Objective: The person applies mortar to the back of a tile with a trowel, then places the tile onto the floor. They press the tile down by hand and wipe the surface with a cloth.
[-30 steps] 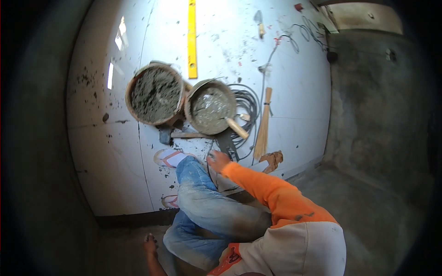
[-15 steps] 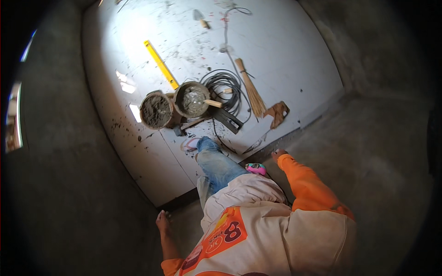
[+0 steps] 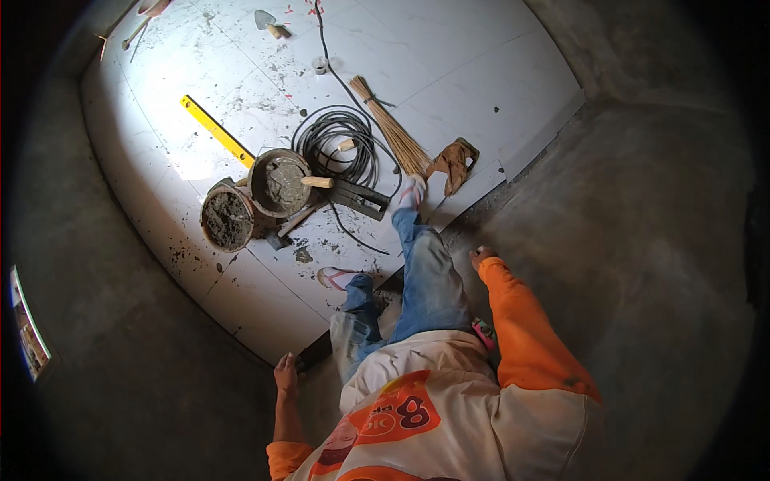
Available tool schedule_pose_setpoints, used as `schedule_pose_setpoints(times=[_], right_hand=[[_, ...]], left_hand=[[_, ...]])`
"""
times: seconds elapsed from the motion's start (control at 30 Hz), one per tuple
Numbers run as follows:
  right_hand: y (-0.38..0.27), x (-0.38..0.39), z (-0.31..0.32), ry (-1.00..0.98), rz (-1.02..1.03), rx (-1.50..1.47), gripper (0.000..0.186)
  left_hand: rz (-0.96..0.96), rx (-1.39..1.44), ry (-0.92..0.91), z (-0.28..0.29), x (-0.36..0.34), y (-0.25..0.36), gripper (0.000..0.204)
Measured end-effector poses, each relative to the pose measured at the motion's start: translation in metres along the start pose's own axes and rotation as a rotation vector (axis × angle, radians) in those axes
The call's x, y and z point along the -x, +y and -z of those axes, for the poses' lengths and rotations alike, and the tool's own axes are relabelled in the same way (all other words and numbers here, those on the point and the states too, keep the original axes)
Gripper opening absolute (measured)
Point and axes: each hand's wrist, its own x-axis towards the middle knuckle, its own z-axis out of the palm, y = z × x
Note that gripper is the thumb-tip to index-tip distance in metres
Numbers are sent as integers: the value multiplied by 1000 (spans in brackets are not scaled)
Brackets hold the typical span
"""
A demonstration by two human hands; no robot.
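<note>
My left hand [image 3: 286,373] hangs low beside the dark edge of the tiled floor, its fingers loosely apart and holding nothing I can see. On the other side my right hand [image 3: 481,256] hangs at the end of an orange sleeve, its fingers curled in with nothing visible in them. Neither hand touches the things on the floor. Nearest to the right hand lies a crumpled brown cloth or bag [image 3: 454,166]. A pink tape measure [image 3: 484,333], partly hidden, sits at my right hip.
On white tiles [image 3: 449,88] stand a bucket of mortar [image 3: 227,219] and a second bucket [image 3: 281,183] with a wooden handle across its rim. Around them lie a hammer [image 3: 281,238], black float [image 3: 357,199], coiled cable [image 3: 337,144], broom [image 3: 385,120], yellow level [image 3: 215,128] and trowel [image 3: 269,22].
My right foot has come forward onto the tiles beside the broom. The floor things have shifted leftward in view. Both hands still hang at my sides.
</note>
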Motion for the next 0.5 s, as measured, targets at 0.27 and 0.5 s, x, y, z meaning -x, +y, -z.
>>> schedule_pose_setpoints(times=[0.27, 0.5], right_hand=[[3, -406, -39, 78, 16, -94, 46], [-51, -775, -32, 530, -170, -281, 77]], left_hand=[[-149, -517, 67, -165, -140, 81, 42], [33, -628, -2, -444, -304, 214, 45]])
